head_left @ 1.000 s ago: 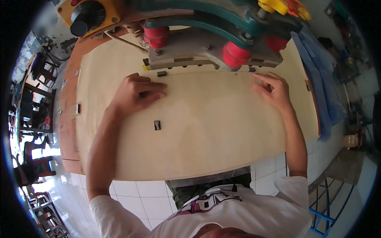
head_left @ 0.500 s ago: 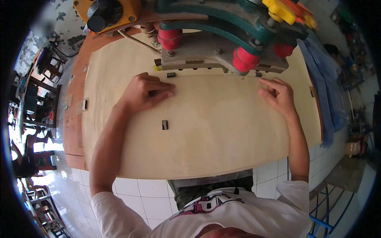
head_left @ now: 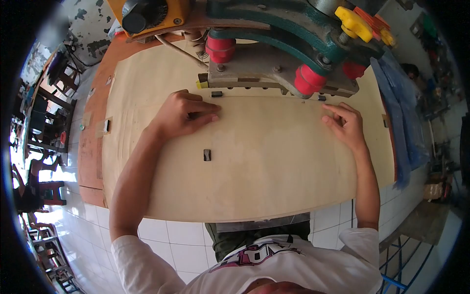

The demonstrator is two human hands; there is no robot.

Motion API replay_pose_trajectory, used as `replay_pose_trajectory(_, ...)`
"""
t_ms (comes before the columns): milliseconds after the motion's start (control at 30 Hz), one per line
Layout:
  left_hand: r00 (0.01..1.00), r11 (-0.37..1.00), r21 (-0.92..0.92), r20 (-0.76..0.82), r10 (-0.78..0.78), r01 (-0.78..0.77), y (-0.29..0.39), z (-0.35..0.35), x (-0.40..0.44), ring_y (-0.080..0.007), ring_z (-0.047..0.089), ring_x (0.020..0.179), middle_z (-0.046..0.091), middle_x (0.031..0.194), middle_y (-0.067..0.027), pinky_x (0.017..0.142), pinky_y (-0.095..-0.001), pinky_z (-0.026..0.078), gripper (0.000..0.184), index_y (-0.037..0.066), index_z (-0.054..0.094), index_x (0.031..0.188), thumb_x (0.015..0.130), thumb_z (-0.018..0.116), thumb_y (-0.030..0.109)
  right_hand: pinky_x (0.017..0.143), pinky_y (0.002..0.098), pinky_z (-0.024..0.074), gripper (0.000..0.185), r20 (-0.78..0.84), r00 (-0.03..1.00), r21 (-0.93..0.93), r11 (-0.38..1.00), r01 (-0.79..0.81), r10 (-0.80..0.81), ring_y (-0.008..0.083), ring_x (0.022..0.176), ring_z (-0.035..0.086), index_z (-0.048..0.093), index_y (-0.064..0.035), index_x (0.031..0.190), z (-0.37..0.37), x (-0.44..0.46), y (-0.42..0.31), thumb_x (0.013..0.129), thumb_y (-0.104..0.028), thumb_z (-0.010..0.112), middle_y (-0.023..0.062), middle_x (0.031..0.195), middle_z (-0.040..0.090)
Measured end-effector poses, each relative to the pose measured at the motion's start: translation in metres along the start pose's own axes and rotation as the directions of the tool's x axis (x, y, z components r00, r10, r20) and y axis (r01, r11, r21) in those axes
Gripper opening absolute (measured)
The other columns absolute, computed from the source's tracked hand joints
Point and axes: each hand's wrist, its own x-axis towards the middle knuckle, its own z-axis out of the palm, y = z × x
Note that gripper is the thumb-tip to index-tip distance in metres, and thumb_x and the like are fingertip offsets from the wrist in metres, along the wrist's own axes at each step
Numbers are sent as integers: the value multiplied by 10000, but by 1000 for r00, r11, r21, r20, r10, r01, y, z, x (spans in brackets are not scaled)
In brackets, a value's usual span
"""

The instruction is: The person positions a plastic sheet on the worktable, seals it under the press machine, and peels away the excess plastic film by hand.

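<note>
My left hand (head_left: 188,115) rests on a pale, cream-coloured sheet (head_left: 264,166) covering the table. Its thumb and forefinger point right and stand apart, just below a small black block (head_left: 217,94). On the far side my right hand (head_left: 346,122) touches the sheet with thumb and forefinger apart, close to another small black block (head_left: 321,98). A faint straight edge runs between these two blocks; I cannot tell whether it belongs to a clear film. Above it hangs a grey metal press plate (head_left: 259,73). Neither hand visibly grips anything.
Red mounts (head_left: 311,80) join the plate to a green machine arm (head_left: 284,41) with a yellow knob (head_left: 353,24). An orange control box (head_left: 176,12) sits upper left. A third black block (head_left: 207,155) lies mid-sheet. Blue plastic sheeting (head_left: 404,122) hangs at the right edge.
The camera view has shifted slightly, so machine and blocks appear a little further right and lower. Both hands keep nearly the same pose by the two blocks.
</note>
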Motion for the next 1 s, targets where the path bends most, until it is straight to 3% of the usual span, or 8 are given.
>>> replay_pose_trajectory(133, 997, 998, -33, -63, 54, -57, -3, 4, 0, -265, 626, 621, 682, 720, -108, 595, -358, 502, 160, 82, 774, 919, 778, 775, 158, 570, 280, 434, 302, -6, 1000, -2, 1000, 29, -29, 134, 576, 520, 745, -80, 1054, 0, -1, 3, 782, -206, 788, 35, 657, 533)
replay_pose_trajectory(467, 999, 999, -10, -28, 32, -32, 0, 2, 1, -272, 653, 657, 704, 772, -128, 620, -360, 519, 154, 68, 770, 920, 783, 765, 137, 568, 271, 419, 279, -2, 1000, 36, 999, 6, -6, 127, 574, 501, 750, -84, 1045, 0, -1, 3, 779, -161, 780, 29, 656, 529)
replay_pose_trajectory(567, 994, 994, -83, -82, 66, -73, -3, 6, 0, -262, 675, 687, 715, 795, -138, 634, -348, 526, 149, 60, 768, 916, 784, 756, 130, 566, 261, 415, 267, 5, 999, 28, 999, 44, -45, 108, 587, 502, 747, -69, 1048, 0, 0, 10, 790, -138, 766, 22, 668, 550)
replay_pose_trajectory(633, 997, 991, -132, -69, -16, 7, -1, 4, 0, -241, 692, 715, 721, 804, -138, 649, -330, 530, 145, 48, 766, 903, 787, 752, 133, 569, 255, 408, 204, 5, 1000, 140, 990, 20, -21, 100, 599, 501, 745, -37, 988, 0, -1, 12, 807, -131, 754, 19, 692, 576)
replay_pose_trajectory(767, 992, 988, -142, -113, 52, -68, -9, 3, 2, -221, 678, 682, 713, 765, -123, 626, -318, 514, 140, 42, 766, 892, 783, 743, 127, 564, 252, 389, 134, -38, 998, 208, 976, 64, -58, 73, 607, 486, 709, 5, 845, -8, 2, 35, 830, -124, 738, 1, 680, 577)
replay_pose_trajectory(833, 995, 987, -143, -88, 55, -67, -8, 4, -2, -201, 641, 623, 700, 732, -103, 588, -312, 488, 151, 51, 769, 893, 766, 738, 127, 559, 248, 366, 209, 20, 999, 325, 945, -30, 25, 50, 610, 463, 631, 8, 718, -9, 1, 49, 844, -131, 723, -23, 644, 548)
replay_pose_trajectory(1000, 996, 986, -164, -91, 24, -39, -11, 4, -5, -184, 593, 567, 683, 705, -95, 544, -306, 455, 162, 60, 770, 884, 741, 728, 122, 540, 245, 330, 283, 32, 998, 398, 916, -58, 49, 39, 593, 423, 570, -18, 650, -9, 1, 49, 850, -161, 710, -47, 620, 506)
